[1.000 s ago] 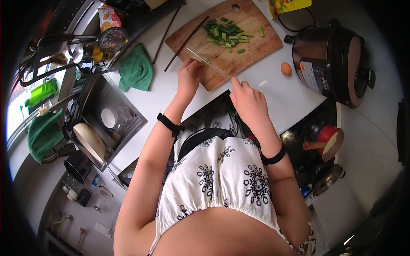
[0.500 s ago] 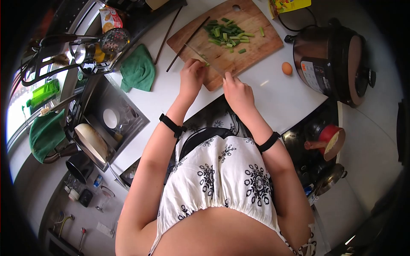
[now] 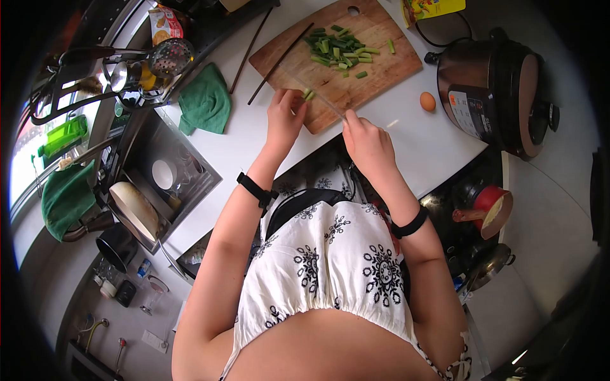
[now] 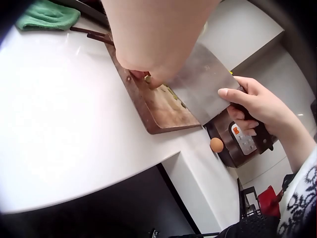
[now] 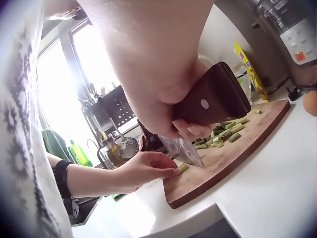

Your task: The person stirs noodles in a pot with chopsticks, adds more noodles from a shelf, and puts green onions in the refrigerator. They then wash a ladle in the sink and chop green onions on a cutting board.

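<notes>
My right hand (image 3: 370,143) grips the dark brown handle (image 5: 210,96) of a cleaver. Its broad steel blade (image 4: 203,84) stands on edge over the near corner of the wooden cutting board (image 3: 378,79), just right of my left hand. Thumb and fingers of my left hand (image 3: 286,119) pinch a short length of green onion (image 3: 309,94) at the board's near left edge. In the right wrist view this stalk (image 5: 183,167) lies close beside the blade. Farther back on the board sits a pile of cut green onion (image 3: 340,47).
Two chopsticks lie left, one (image 3: 279,63) across the board's edge. A green cloth (image 3: 204,101) is beside the sink (image 3: 190,149). To the right are an egg (image 3: 427,101) and a brown electric cooker (image 3: 483,89); a red pan (image 3: 489,206) stands on the stove.
My right hand moved left with the cleaver, then back right. My left hand stays at the board's edge, and the green onion between its fingers now shows more plainly.
</notes>
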`<state>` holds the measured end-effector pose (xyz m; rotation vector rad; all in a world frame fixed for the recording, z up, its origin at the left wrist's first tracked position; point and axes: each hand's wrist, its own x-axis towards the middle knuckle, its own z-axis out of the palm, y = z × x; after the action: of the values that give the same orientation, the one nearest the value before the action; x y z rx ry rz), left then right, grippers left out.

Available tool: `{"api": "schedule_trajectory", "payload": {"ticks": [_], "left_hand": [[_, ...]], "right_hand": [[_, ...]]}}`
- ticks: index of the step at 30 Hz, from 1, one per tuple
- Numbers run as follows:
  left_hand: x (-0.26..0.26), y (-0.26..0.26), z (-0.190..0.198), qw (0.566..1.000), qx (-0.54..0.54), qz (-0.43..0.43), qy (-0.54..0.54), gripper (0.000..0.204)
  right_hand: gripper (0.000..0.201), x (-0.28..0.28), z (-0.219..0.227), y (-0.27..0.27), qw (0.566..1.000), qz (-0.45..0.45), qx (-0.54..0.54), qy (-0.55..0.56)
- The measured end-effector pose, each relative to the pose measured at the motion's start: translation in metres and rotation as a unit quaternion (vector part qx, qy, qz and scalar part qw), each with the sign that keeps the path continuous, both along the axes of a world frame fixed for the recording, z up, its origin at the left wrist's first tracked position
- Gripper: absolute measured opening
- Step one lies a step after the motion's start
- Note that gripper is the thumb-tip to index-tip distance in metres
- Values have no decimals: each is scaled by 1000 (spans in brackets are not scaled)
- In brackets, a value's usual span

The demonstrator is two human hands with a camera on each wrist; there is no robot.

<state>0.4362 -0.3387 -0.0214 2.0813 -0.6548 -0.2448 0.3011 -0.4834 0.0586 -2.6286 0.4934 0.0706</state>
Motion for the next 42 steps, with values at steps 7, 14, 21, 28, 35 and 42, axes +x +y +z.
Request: {"api": "schedule_trajectory", "payload": {"ticks": [7,14,21,28,35,42], "left_hand": [[-1,2,-2,1000,-3,-13,21,16],[1,4,-6,1000,-1,-24,12,12],[4,1,-9,997,2,-39,-63,11],[3,3,-16,998,-13,-17,-54,11],[1,6,-3,999,-23,8,40,12],[7,9,-11,1000,-25,-10,-6,13]], "right_hand": [[12,5,4,3,998,26,-50,36],[12,15,7,6,993,36,-85,74],[13,0,-30,2,1000,-8,-2,-5],[23,3,-34,-36,965,-91,245,-12],[22,-2,-18,-35,947,-113,300,28],[22,2,9,-18,979,-63,193,25]]}}
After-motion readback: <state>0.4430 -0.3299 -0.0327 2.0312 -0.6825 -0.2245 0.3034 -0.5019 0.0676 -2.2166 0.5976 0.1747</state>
